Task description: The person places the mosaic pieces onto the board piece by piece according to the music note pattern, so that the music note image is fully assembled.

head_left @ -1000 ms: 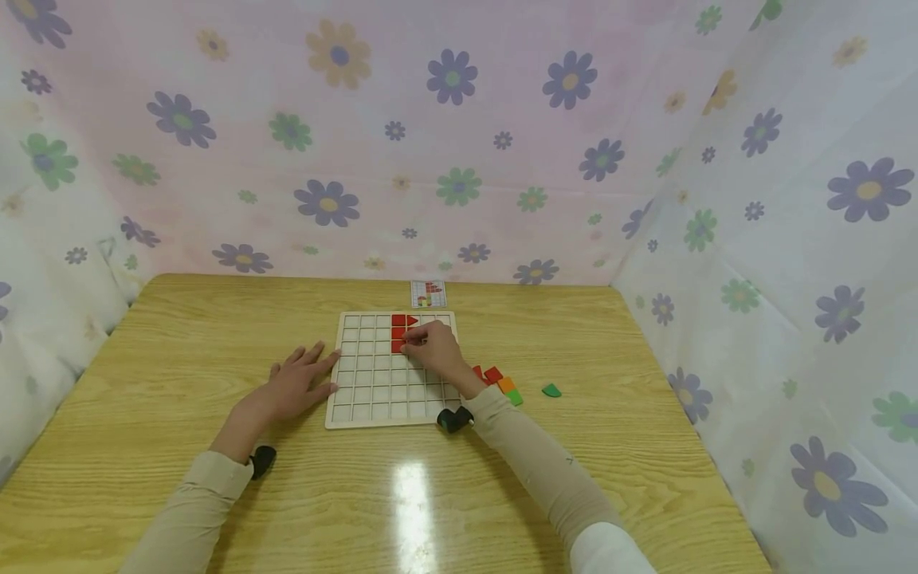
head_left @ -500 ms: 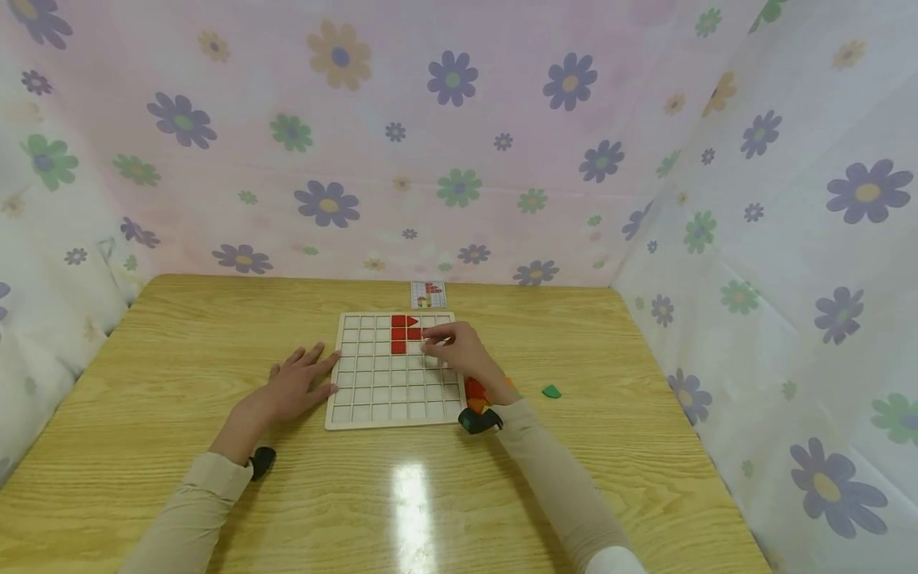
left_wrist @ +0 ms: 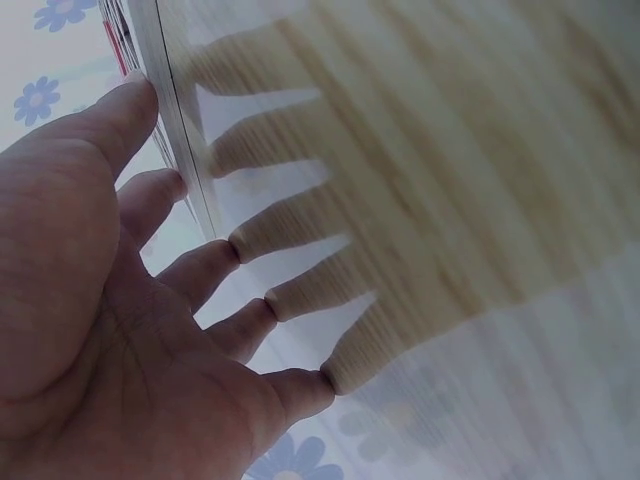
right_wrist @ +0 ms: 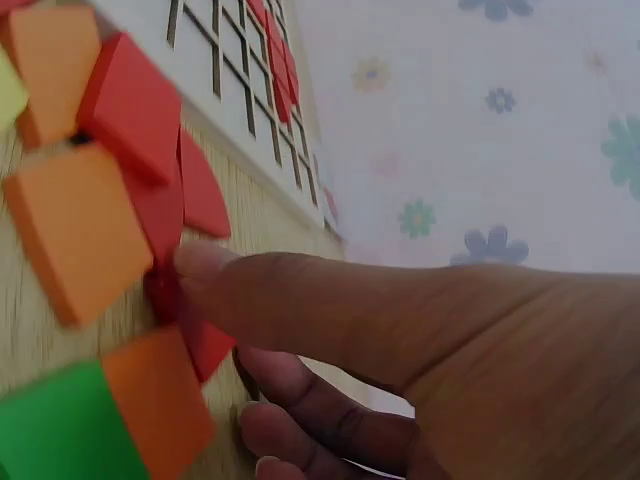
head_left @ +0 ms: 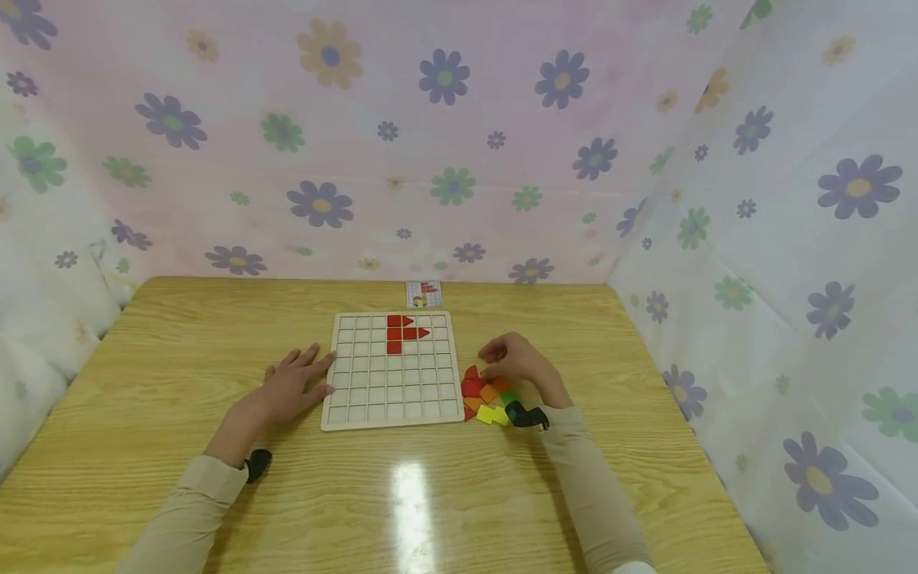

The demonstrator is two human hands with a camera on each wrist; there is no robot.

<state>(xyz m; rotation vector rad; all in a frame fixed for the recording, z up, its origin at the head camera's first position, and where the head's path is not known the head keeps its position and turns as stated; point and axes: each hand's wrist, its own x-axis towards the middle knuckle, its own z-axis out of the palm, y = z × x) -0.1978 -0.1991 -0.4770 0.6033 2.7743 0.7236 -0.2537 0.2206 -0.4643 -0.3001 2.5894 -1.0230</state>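
A pale wooden grid board lies on the table. Several red square tiles and two red triangle tiles sit in its upper cells. My left hand is spread flat, its fingertips and thumb at the board's left edge. Right of the board, my right hand is over a pile of loose tiles. In the right wrist view its thumb touches the red tiles, while the other fingers are loosely bent and apart from it. Orange tiles and a green tile lie beside the thumb.
A small printed card with a coloured pattern lies behind the board. Yellow tiles are at the near side of the pile. Flowered cloth hangs behind the wooden table and at both sides.
My right hand has left the board and moved right to the loose tiles. A red square and a red triangle now show in the second row. The left hand stays put.
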